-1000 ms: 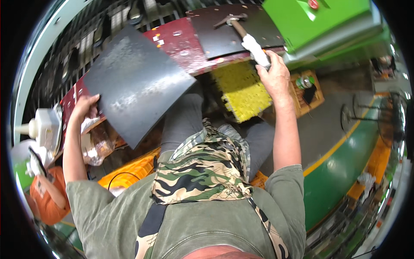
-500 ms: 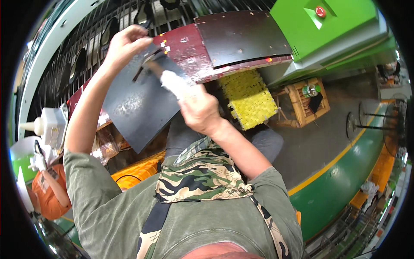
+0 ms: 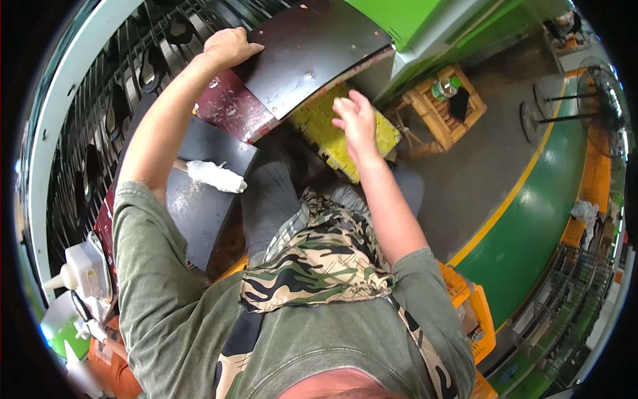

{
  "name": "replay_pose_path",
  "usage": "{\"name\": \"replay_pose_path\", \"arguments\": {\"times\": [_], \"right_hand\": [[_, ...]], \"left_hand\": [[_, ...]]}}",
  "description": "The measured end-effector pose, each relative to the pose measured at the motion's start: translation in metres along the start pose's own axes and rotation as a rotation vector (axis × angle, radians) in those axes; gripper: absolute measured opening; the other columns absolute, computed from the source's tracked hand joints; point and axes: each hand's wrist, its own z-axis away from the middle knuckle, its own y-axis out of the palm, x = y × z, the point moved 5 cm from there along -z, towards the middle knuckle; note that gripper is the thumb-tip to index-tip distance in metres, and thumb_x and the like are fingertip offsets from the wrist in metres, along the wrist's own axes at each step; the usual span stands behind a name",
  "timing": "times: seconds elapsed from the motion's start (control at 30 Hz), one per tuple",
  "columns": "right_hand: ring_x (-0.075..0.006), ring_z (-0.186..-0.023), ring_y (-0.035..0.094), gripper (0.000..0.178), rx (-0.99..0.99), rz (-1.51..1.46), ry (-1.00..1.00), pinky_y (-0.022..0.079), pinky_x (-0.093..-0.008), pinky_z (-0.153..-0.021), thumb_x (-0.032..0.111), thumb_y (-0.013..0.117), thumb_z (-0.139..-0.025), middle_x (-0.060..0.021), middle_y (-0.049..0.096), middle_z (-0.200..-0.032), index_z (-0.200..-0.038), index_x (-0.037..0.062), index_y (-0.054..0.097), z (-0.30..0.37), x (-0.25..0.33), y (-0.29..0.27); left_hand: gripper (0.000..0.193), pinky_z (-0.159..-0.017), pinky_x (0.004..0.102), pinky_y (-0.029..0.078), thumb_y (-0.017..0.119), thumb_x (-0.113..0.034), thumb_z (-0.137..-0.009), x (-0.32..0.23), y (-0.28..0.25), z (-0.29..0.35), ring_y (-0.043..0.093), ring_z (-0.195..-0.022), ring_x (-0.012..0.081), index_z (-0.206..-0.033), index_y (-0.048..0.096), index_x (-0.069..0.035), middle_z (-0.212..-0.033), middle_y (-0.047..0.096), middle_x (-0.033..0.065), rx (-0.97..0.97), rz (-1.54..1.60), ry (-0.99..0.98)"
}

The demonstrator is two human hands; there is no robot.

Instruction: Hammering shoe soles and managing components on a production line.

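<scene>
Upper centre of the frame, the left hand point(image 3: 229, 46) presses flat on a dark curved metal sheet point(image 3: 312, 50); the right hand point(image 3: 355, 120) hovers open over a yellow mesh block point(image 3: 325, 130). A white-wrapped hammer handle point(image 3: 214, 175) lies centre-left on a grey sheet point(image 3: 199, 199).

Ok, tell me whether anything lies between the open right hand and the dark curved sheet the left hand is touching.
Nothing visible does. The right hand hovers open just below the dark curved sheet, over the yellow pad; the left hand rests on the sheet's upper edge.
</scene>
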Motion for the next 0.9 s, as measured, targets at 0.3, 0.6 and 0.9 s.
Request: {"name": "replay_pose_path", "arguments": {"times": [0.3, 0.6, 0.9], "right_hand": [[-0.0246, -0.096, 0.064, 0.041, 0.129, -0.248, -0.007, 0.051, -0.0381, -0.089, 0.003, 0.069, -0.083, -0.0160, 0.066, -0.108, -0.120, -0.0060, 0.055, -0.011, 0.025, -0.035], [-0.0215, -0.113, 0.059, 0.061, -0.133, -0.195, -0.053, 0.046, -0.0326, -0.097, 0.005, 0.065, -0.084, -0.0120, 0.061, -0.127, -0.141, -0.0031, 0.044, 0.109, -0.016, -0.249], [-0.0246, -0.119, 0.057, 0.068, 0.054, -0.159, -0.072, 0.044, -0.0346, -0.102, 0.005, 0.067, -0.082, -0.0144, 0.055, -0.135, -0.144, -0.0047, 0.039, 0.117, -0.018, -0.291]], "left_hand": [[0.060, -0.077, 0.0406, 0.057, 0.071, -0.038, -0.086, -0.063, 0.000, 0.113, 0.072, -0.083, 0.0339, -0.120, 0.053, 0.007, -0.091, 0.069, 0.0267, 0.353, 0.236, 0.208], [0.050, -0.078, 0.0449, 0.057, 0.073, -0.030, -0.085, -0.225, -0.018, 0.235, 0.070, -0.091, 0.0388, -0.111, 0.057, 0.009, -0.095, 0.070, 0.0233, 0.451, -0.010, 0.762], [0.082, -0.111, 0.0401, 0.038, 0.079, -0.037, -0.078, -0.251, 0.162, 0.222, 0.042, -0.136, 0.0383, -0.138, 0.045, 0.007, -0.146, 0.041, 0.0298, -0.151, 0.899, 0.201]]}}
